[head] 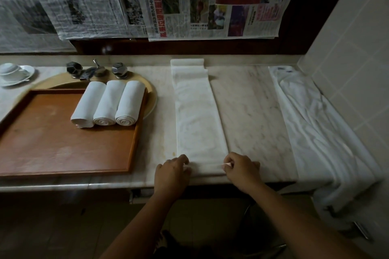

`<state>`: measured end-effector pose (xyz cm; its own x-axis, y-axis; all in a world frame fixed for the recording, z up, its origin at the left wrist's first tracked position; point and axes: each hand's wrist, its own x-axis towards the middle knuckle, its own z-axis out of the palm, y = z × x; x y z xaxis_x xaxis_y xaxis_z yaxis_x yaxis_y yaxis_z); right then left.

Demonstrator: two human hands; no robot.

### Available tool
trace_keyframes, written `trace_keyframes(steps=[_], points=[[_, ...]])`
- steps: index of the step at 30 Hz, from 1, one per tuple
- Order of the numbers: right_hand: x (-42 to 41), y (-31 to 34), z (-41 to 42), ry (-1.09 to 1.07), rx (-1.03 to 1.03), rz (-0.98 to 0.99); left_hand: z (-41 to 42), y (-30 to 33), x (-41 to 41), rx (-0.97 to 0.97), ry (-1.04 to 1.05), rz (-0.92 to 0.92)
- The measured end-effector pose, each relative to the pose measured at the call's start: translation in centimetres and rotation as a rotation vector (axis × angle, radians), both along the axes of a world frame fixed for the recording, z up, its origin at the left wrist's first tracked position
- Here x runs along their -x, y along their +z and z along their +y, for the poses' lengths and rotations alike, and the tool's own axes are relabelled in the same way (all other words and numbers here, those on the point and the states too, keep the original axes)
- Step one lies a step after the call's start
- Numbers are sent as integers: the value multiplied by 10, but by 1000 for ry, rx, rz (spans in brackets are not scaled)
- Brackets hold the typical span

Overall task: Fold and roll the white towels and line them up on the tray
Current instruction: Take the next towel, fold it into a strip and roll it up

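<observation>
A white towel point(196, 115) folded into a long narrow strip lies on the marble counter, running from the back wall to the front edge. My left hand point(171, 171) and my right hand point(241, 167) grip its near end at the two corners, where the cloth is curled into a small roll. Three rolled white towels point(109, 104) lie side by side at the back right of the brown wooden tray point(63, 149), which sits to the left. More white towels point(311, 124) lie crumpled along the right wall and hang over the counter's edge.
A sink with chrome taps point(96, 69) sits behind the tray, partly covered by it. A white cup and saucer point(14, 73) stand at the far left. Newspapers point(147, 0) cover the wall behind. Tiled wall point(347, 52) bounds the right side.
</observation>
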<state>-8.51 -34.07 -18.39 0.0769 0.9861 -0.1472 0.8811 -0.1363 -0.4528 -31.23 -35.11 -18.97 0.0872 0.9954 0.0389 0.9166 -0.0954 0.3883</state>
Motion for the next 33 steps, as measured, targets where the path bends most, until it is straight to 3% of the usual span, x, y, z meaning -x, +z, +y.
trace_keyframes(steps=[4,6,10,19,33], points=[[0,-9,-10,291,-222,-347,-1,-2,-1,-188,-186,221],[-3,-15,-16,436,-291,-429,-3,-8,0,-259,-297,299],[-16,-21,-29,472,-298,-345,-18,-21,9,-301,-359,316],[-20,-16,-35,414,-195,-172,-35,-15,11,-143,-312,265],[-9,27,13,9,224,92,-7,10,9,117,-44,21]])
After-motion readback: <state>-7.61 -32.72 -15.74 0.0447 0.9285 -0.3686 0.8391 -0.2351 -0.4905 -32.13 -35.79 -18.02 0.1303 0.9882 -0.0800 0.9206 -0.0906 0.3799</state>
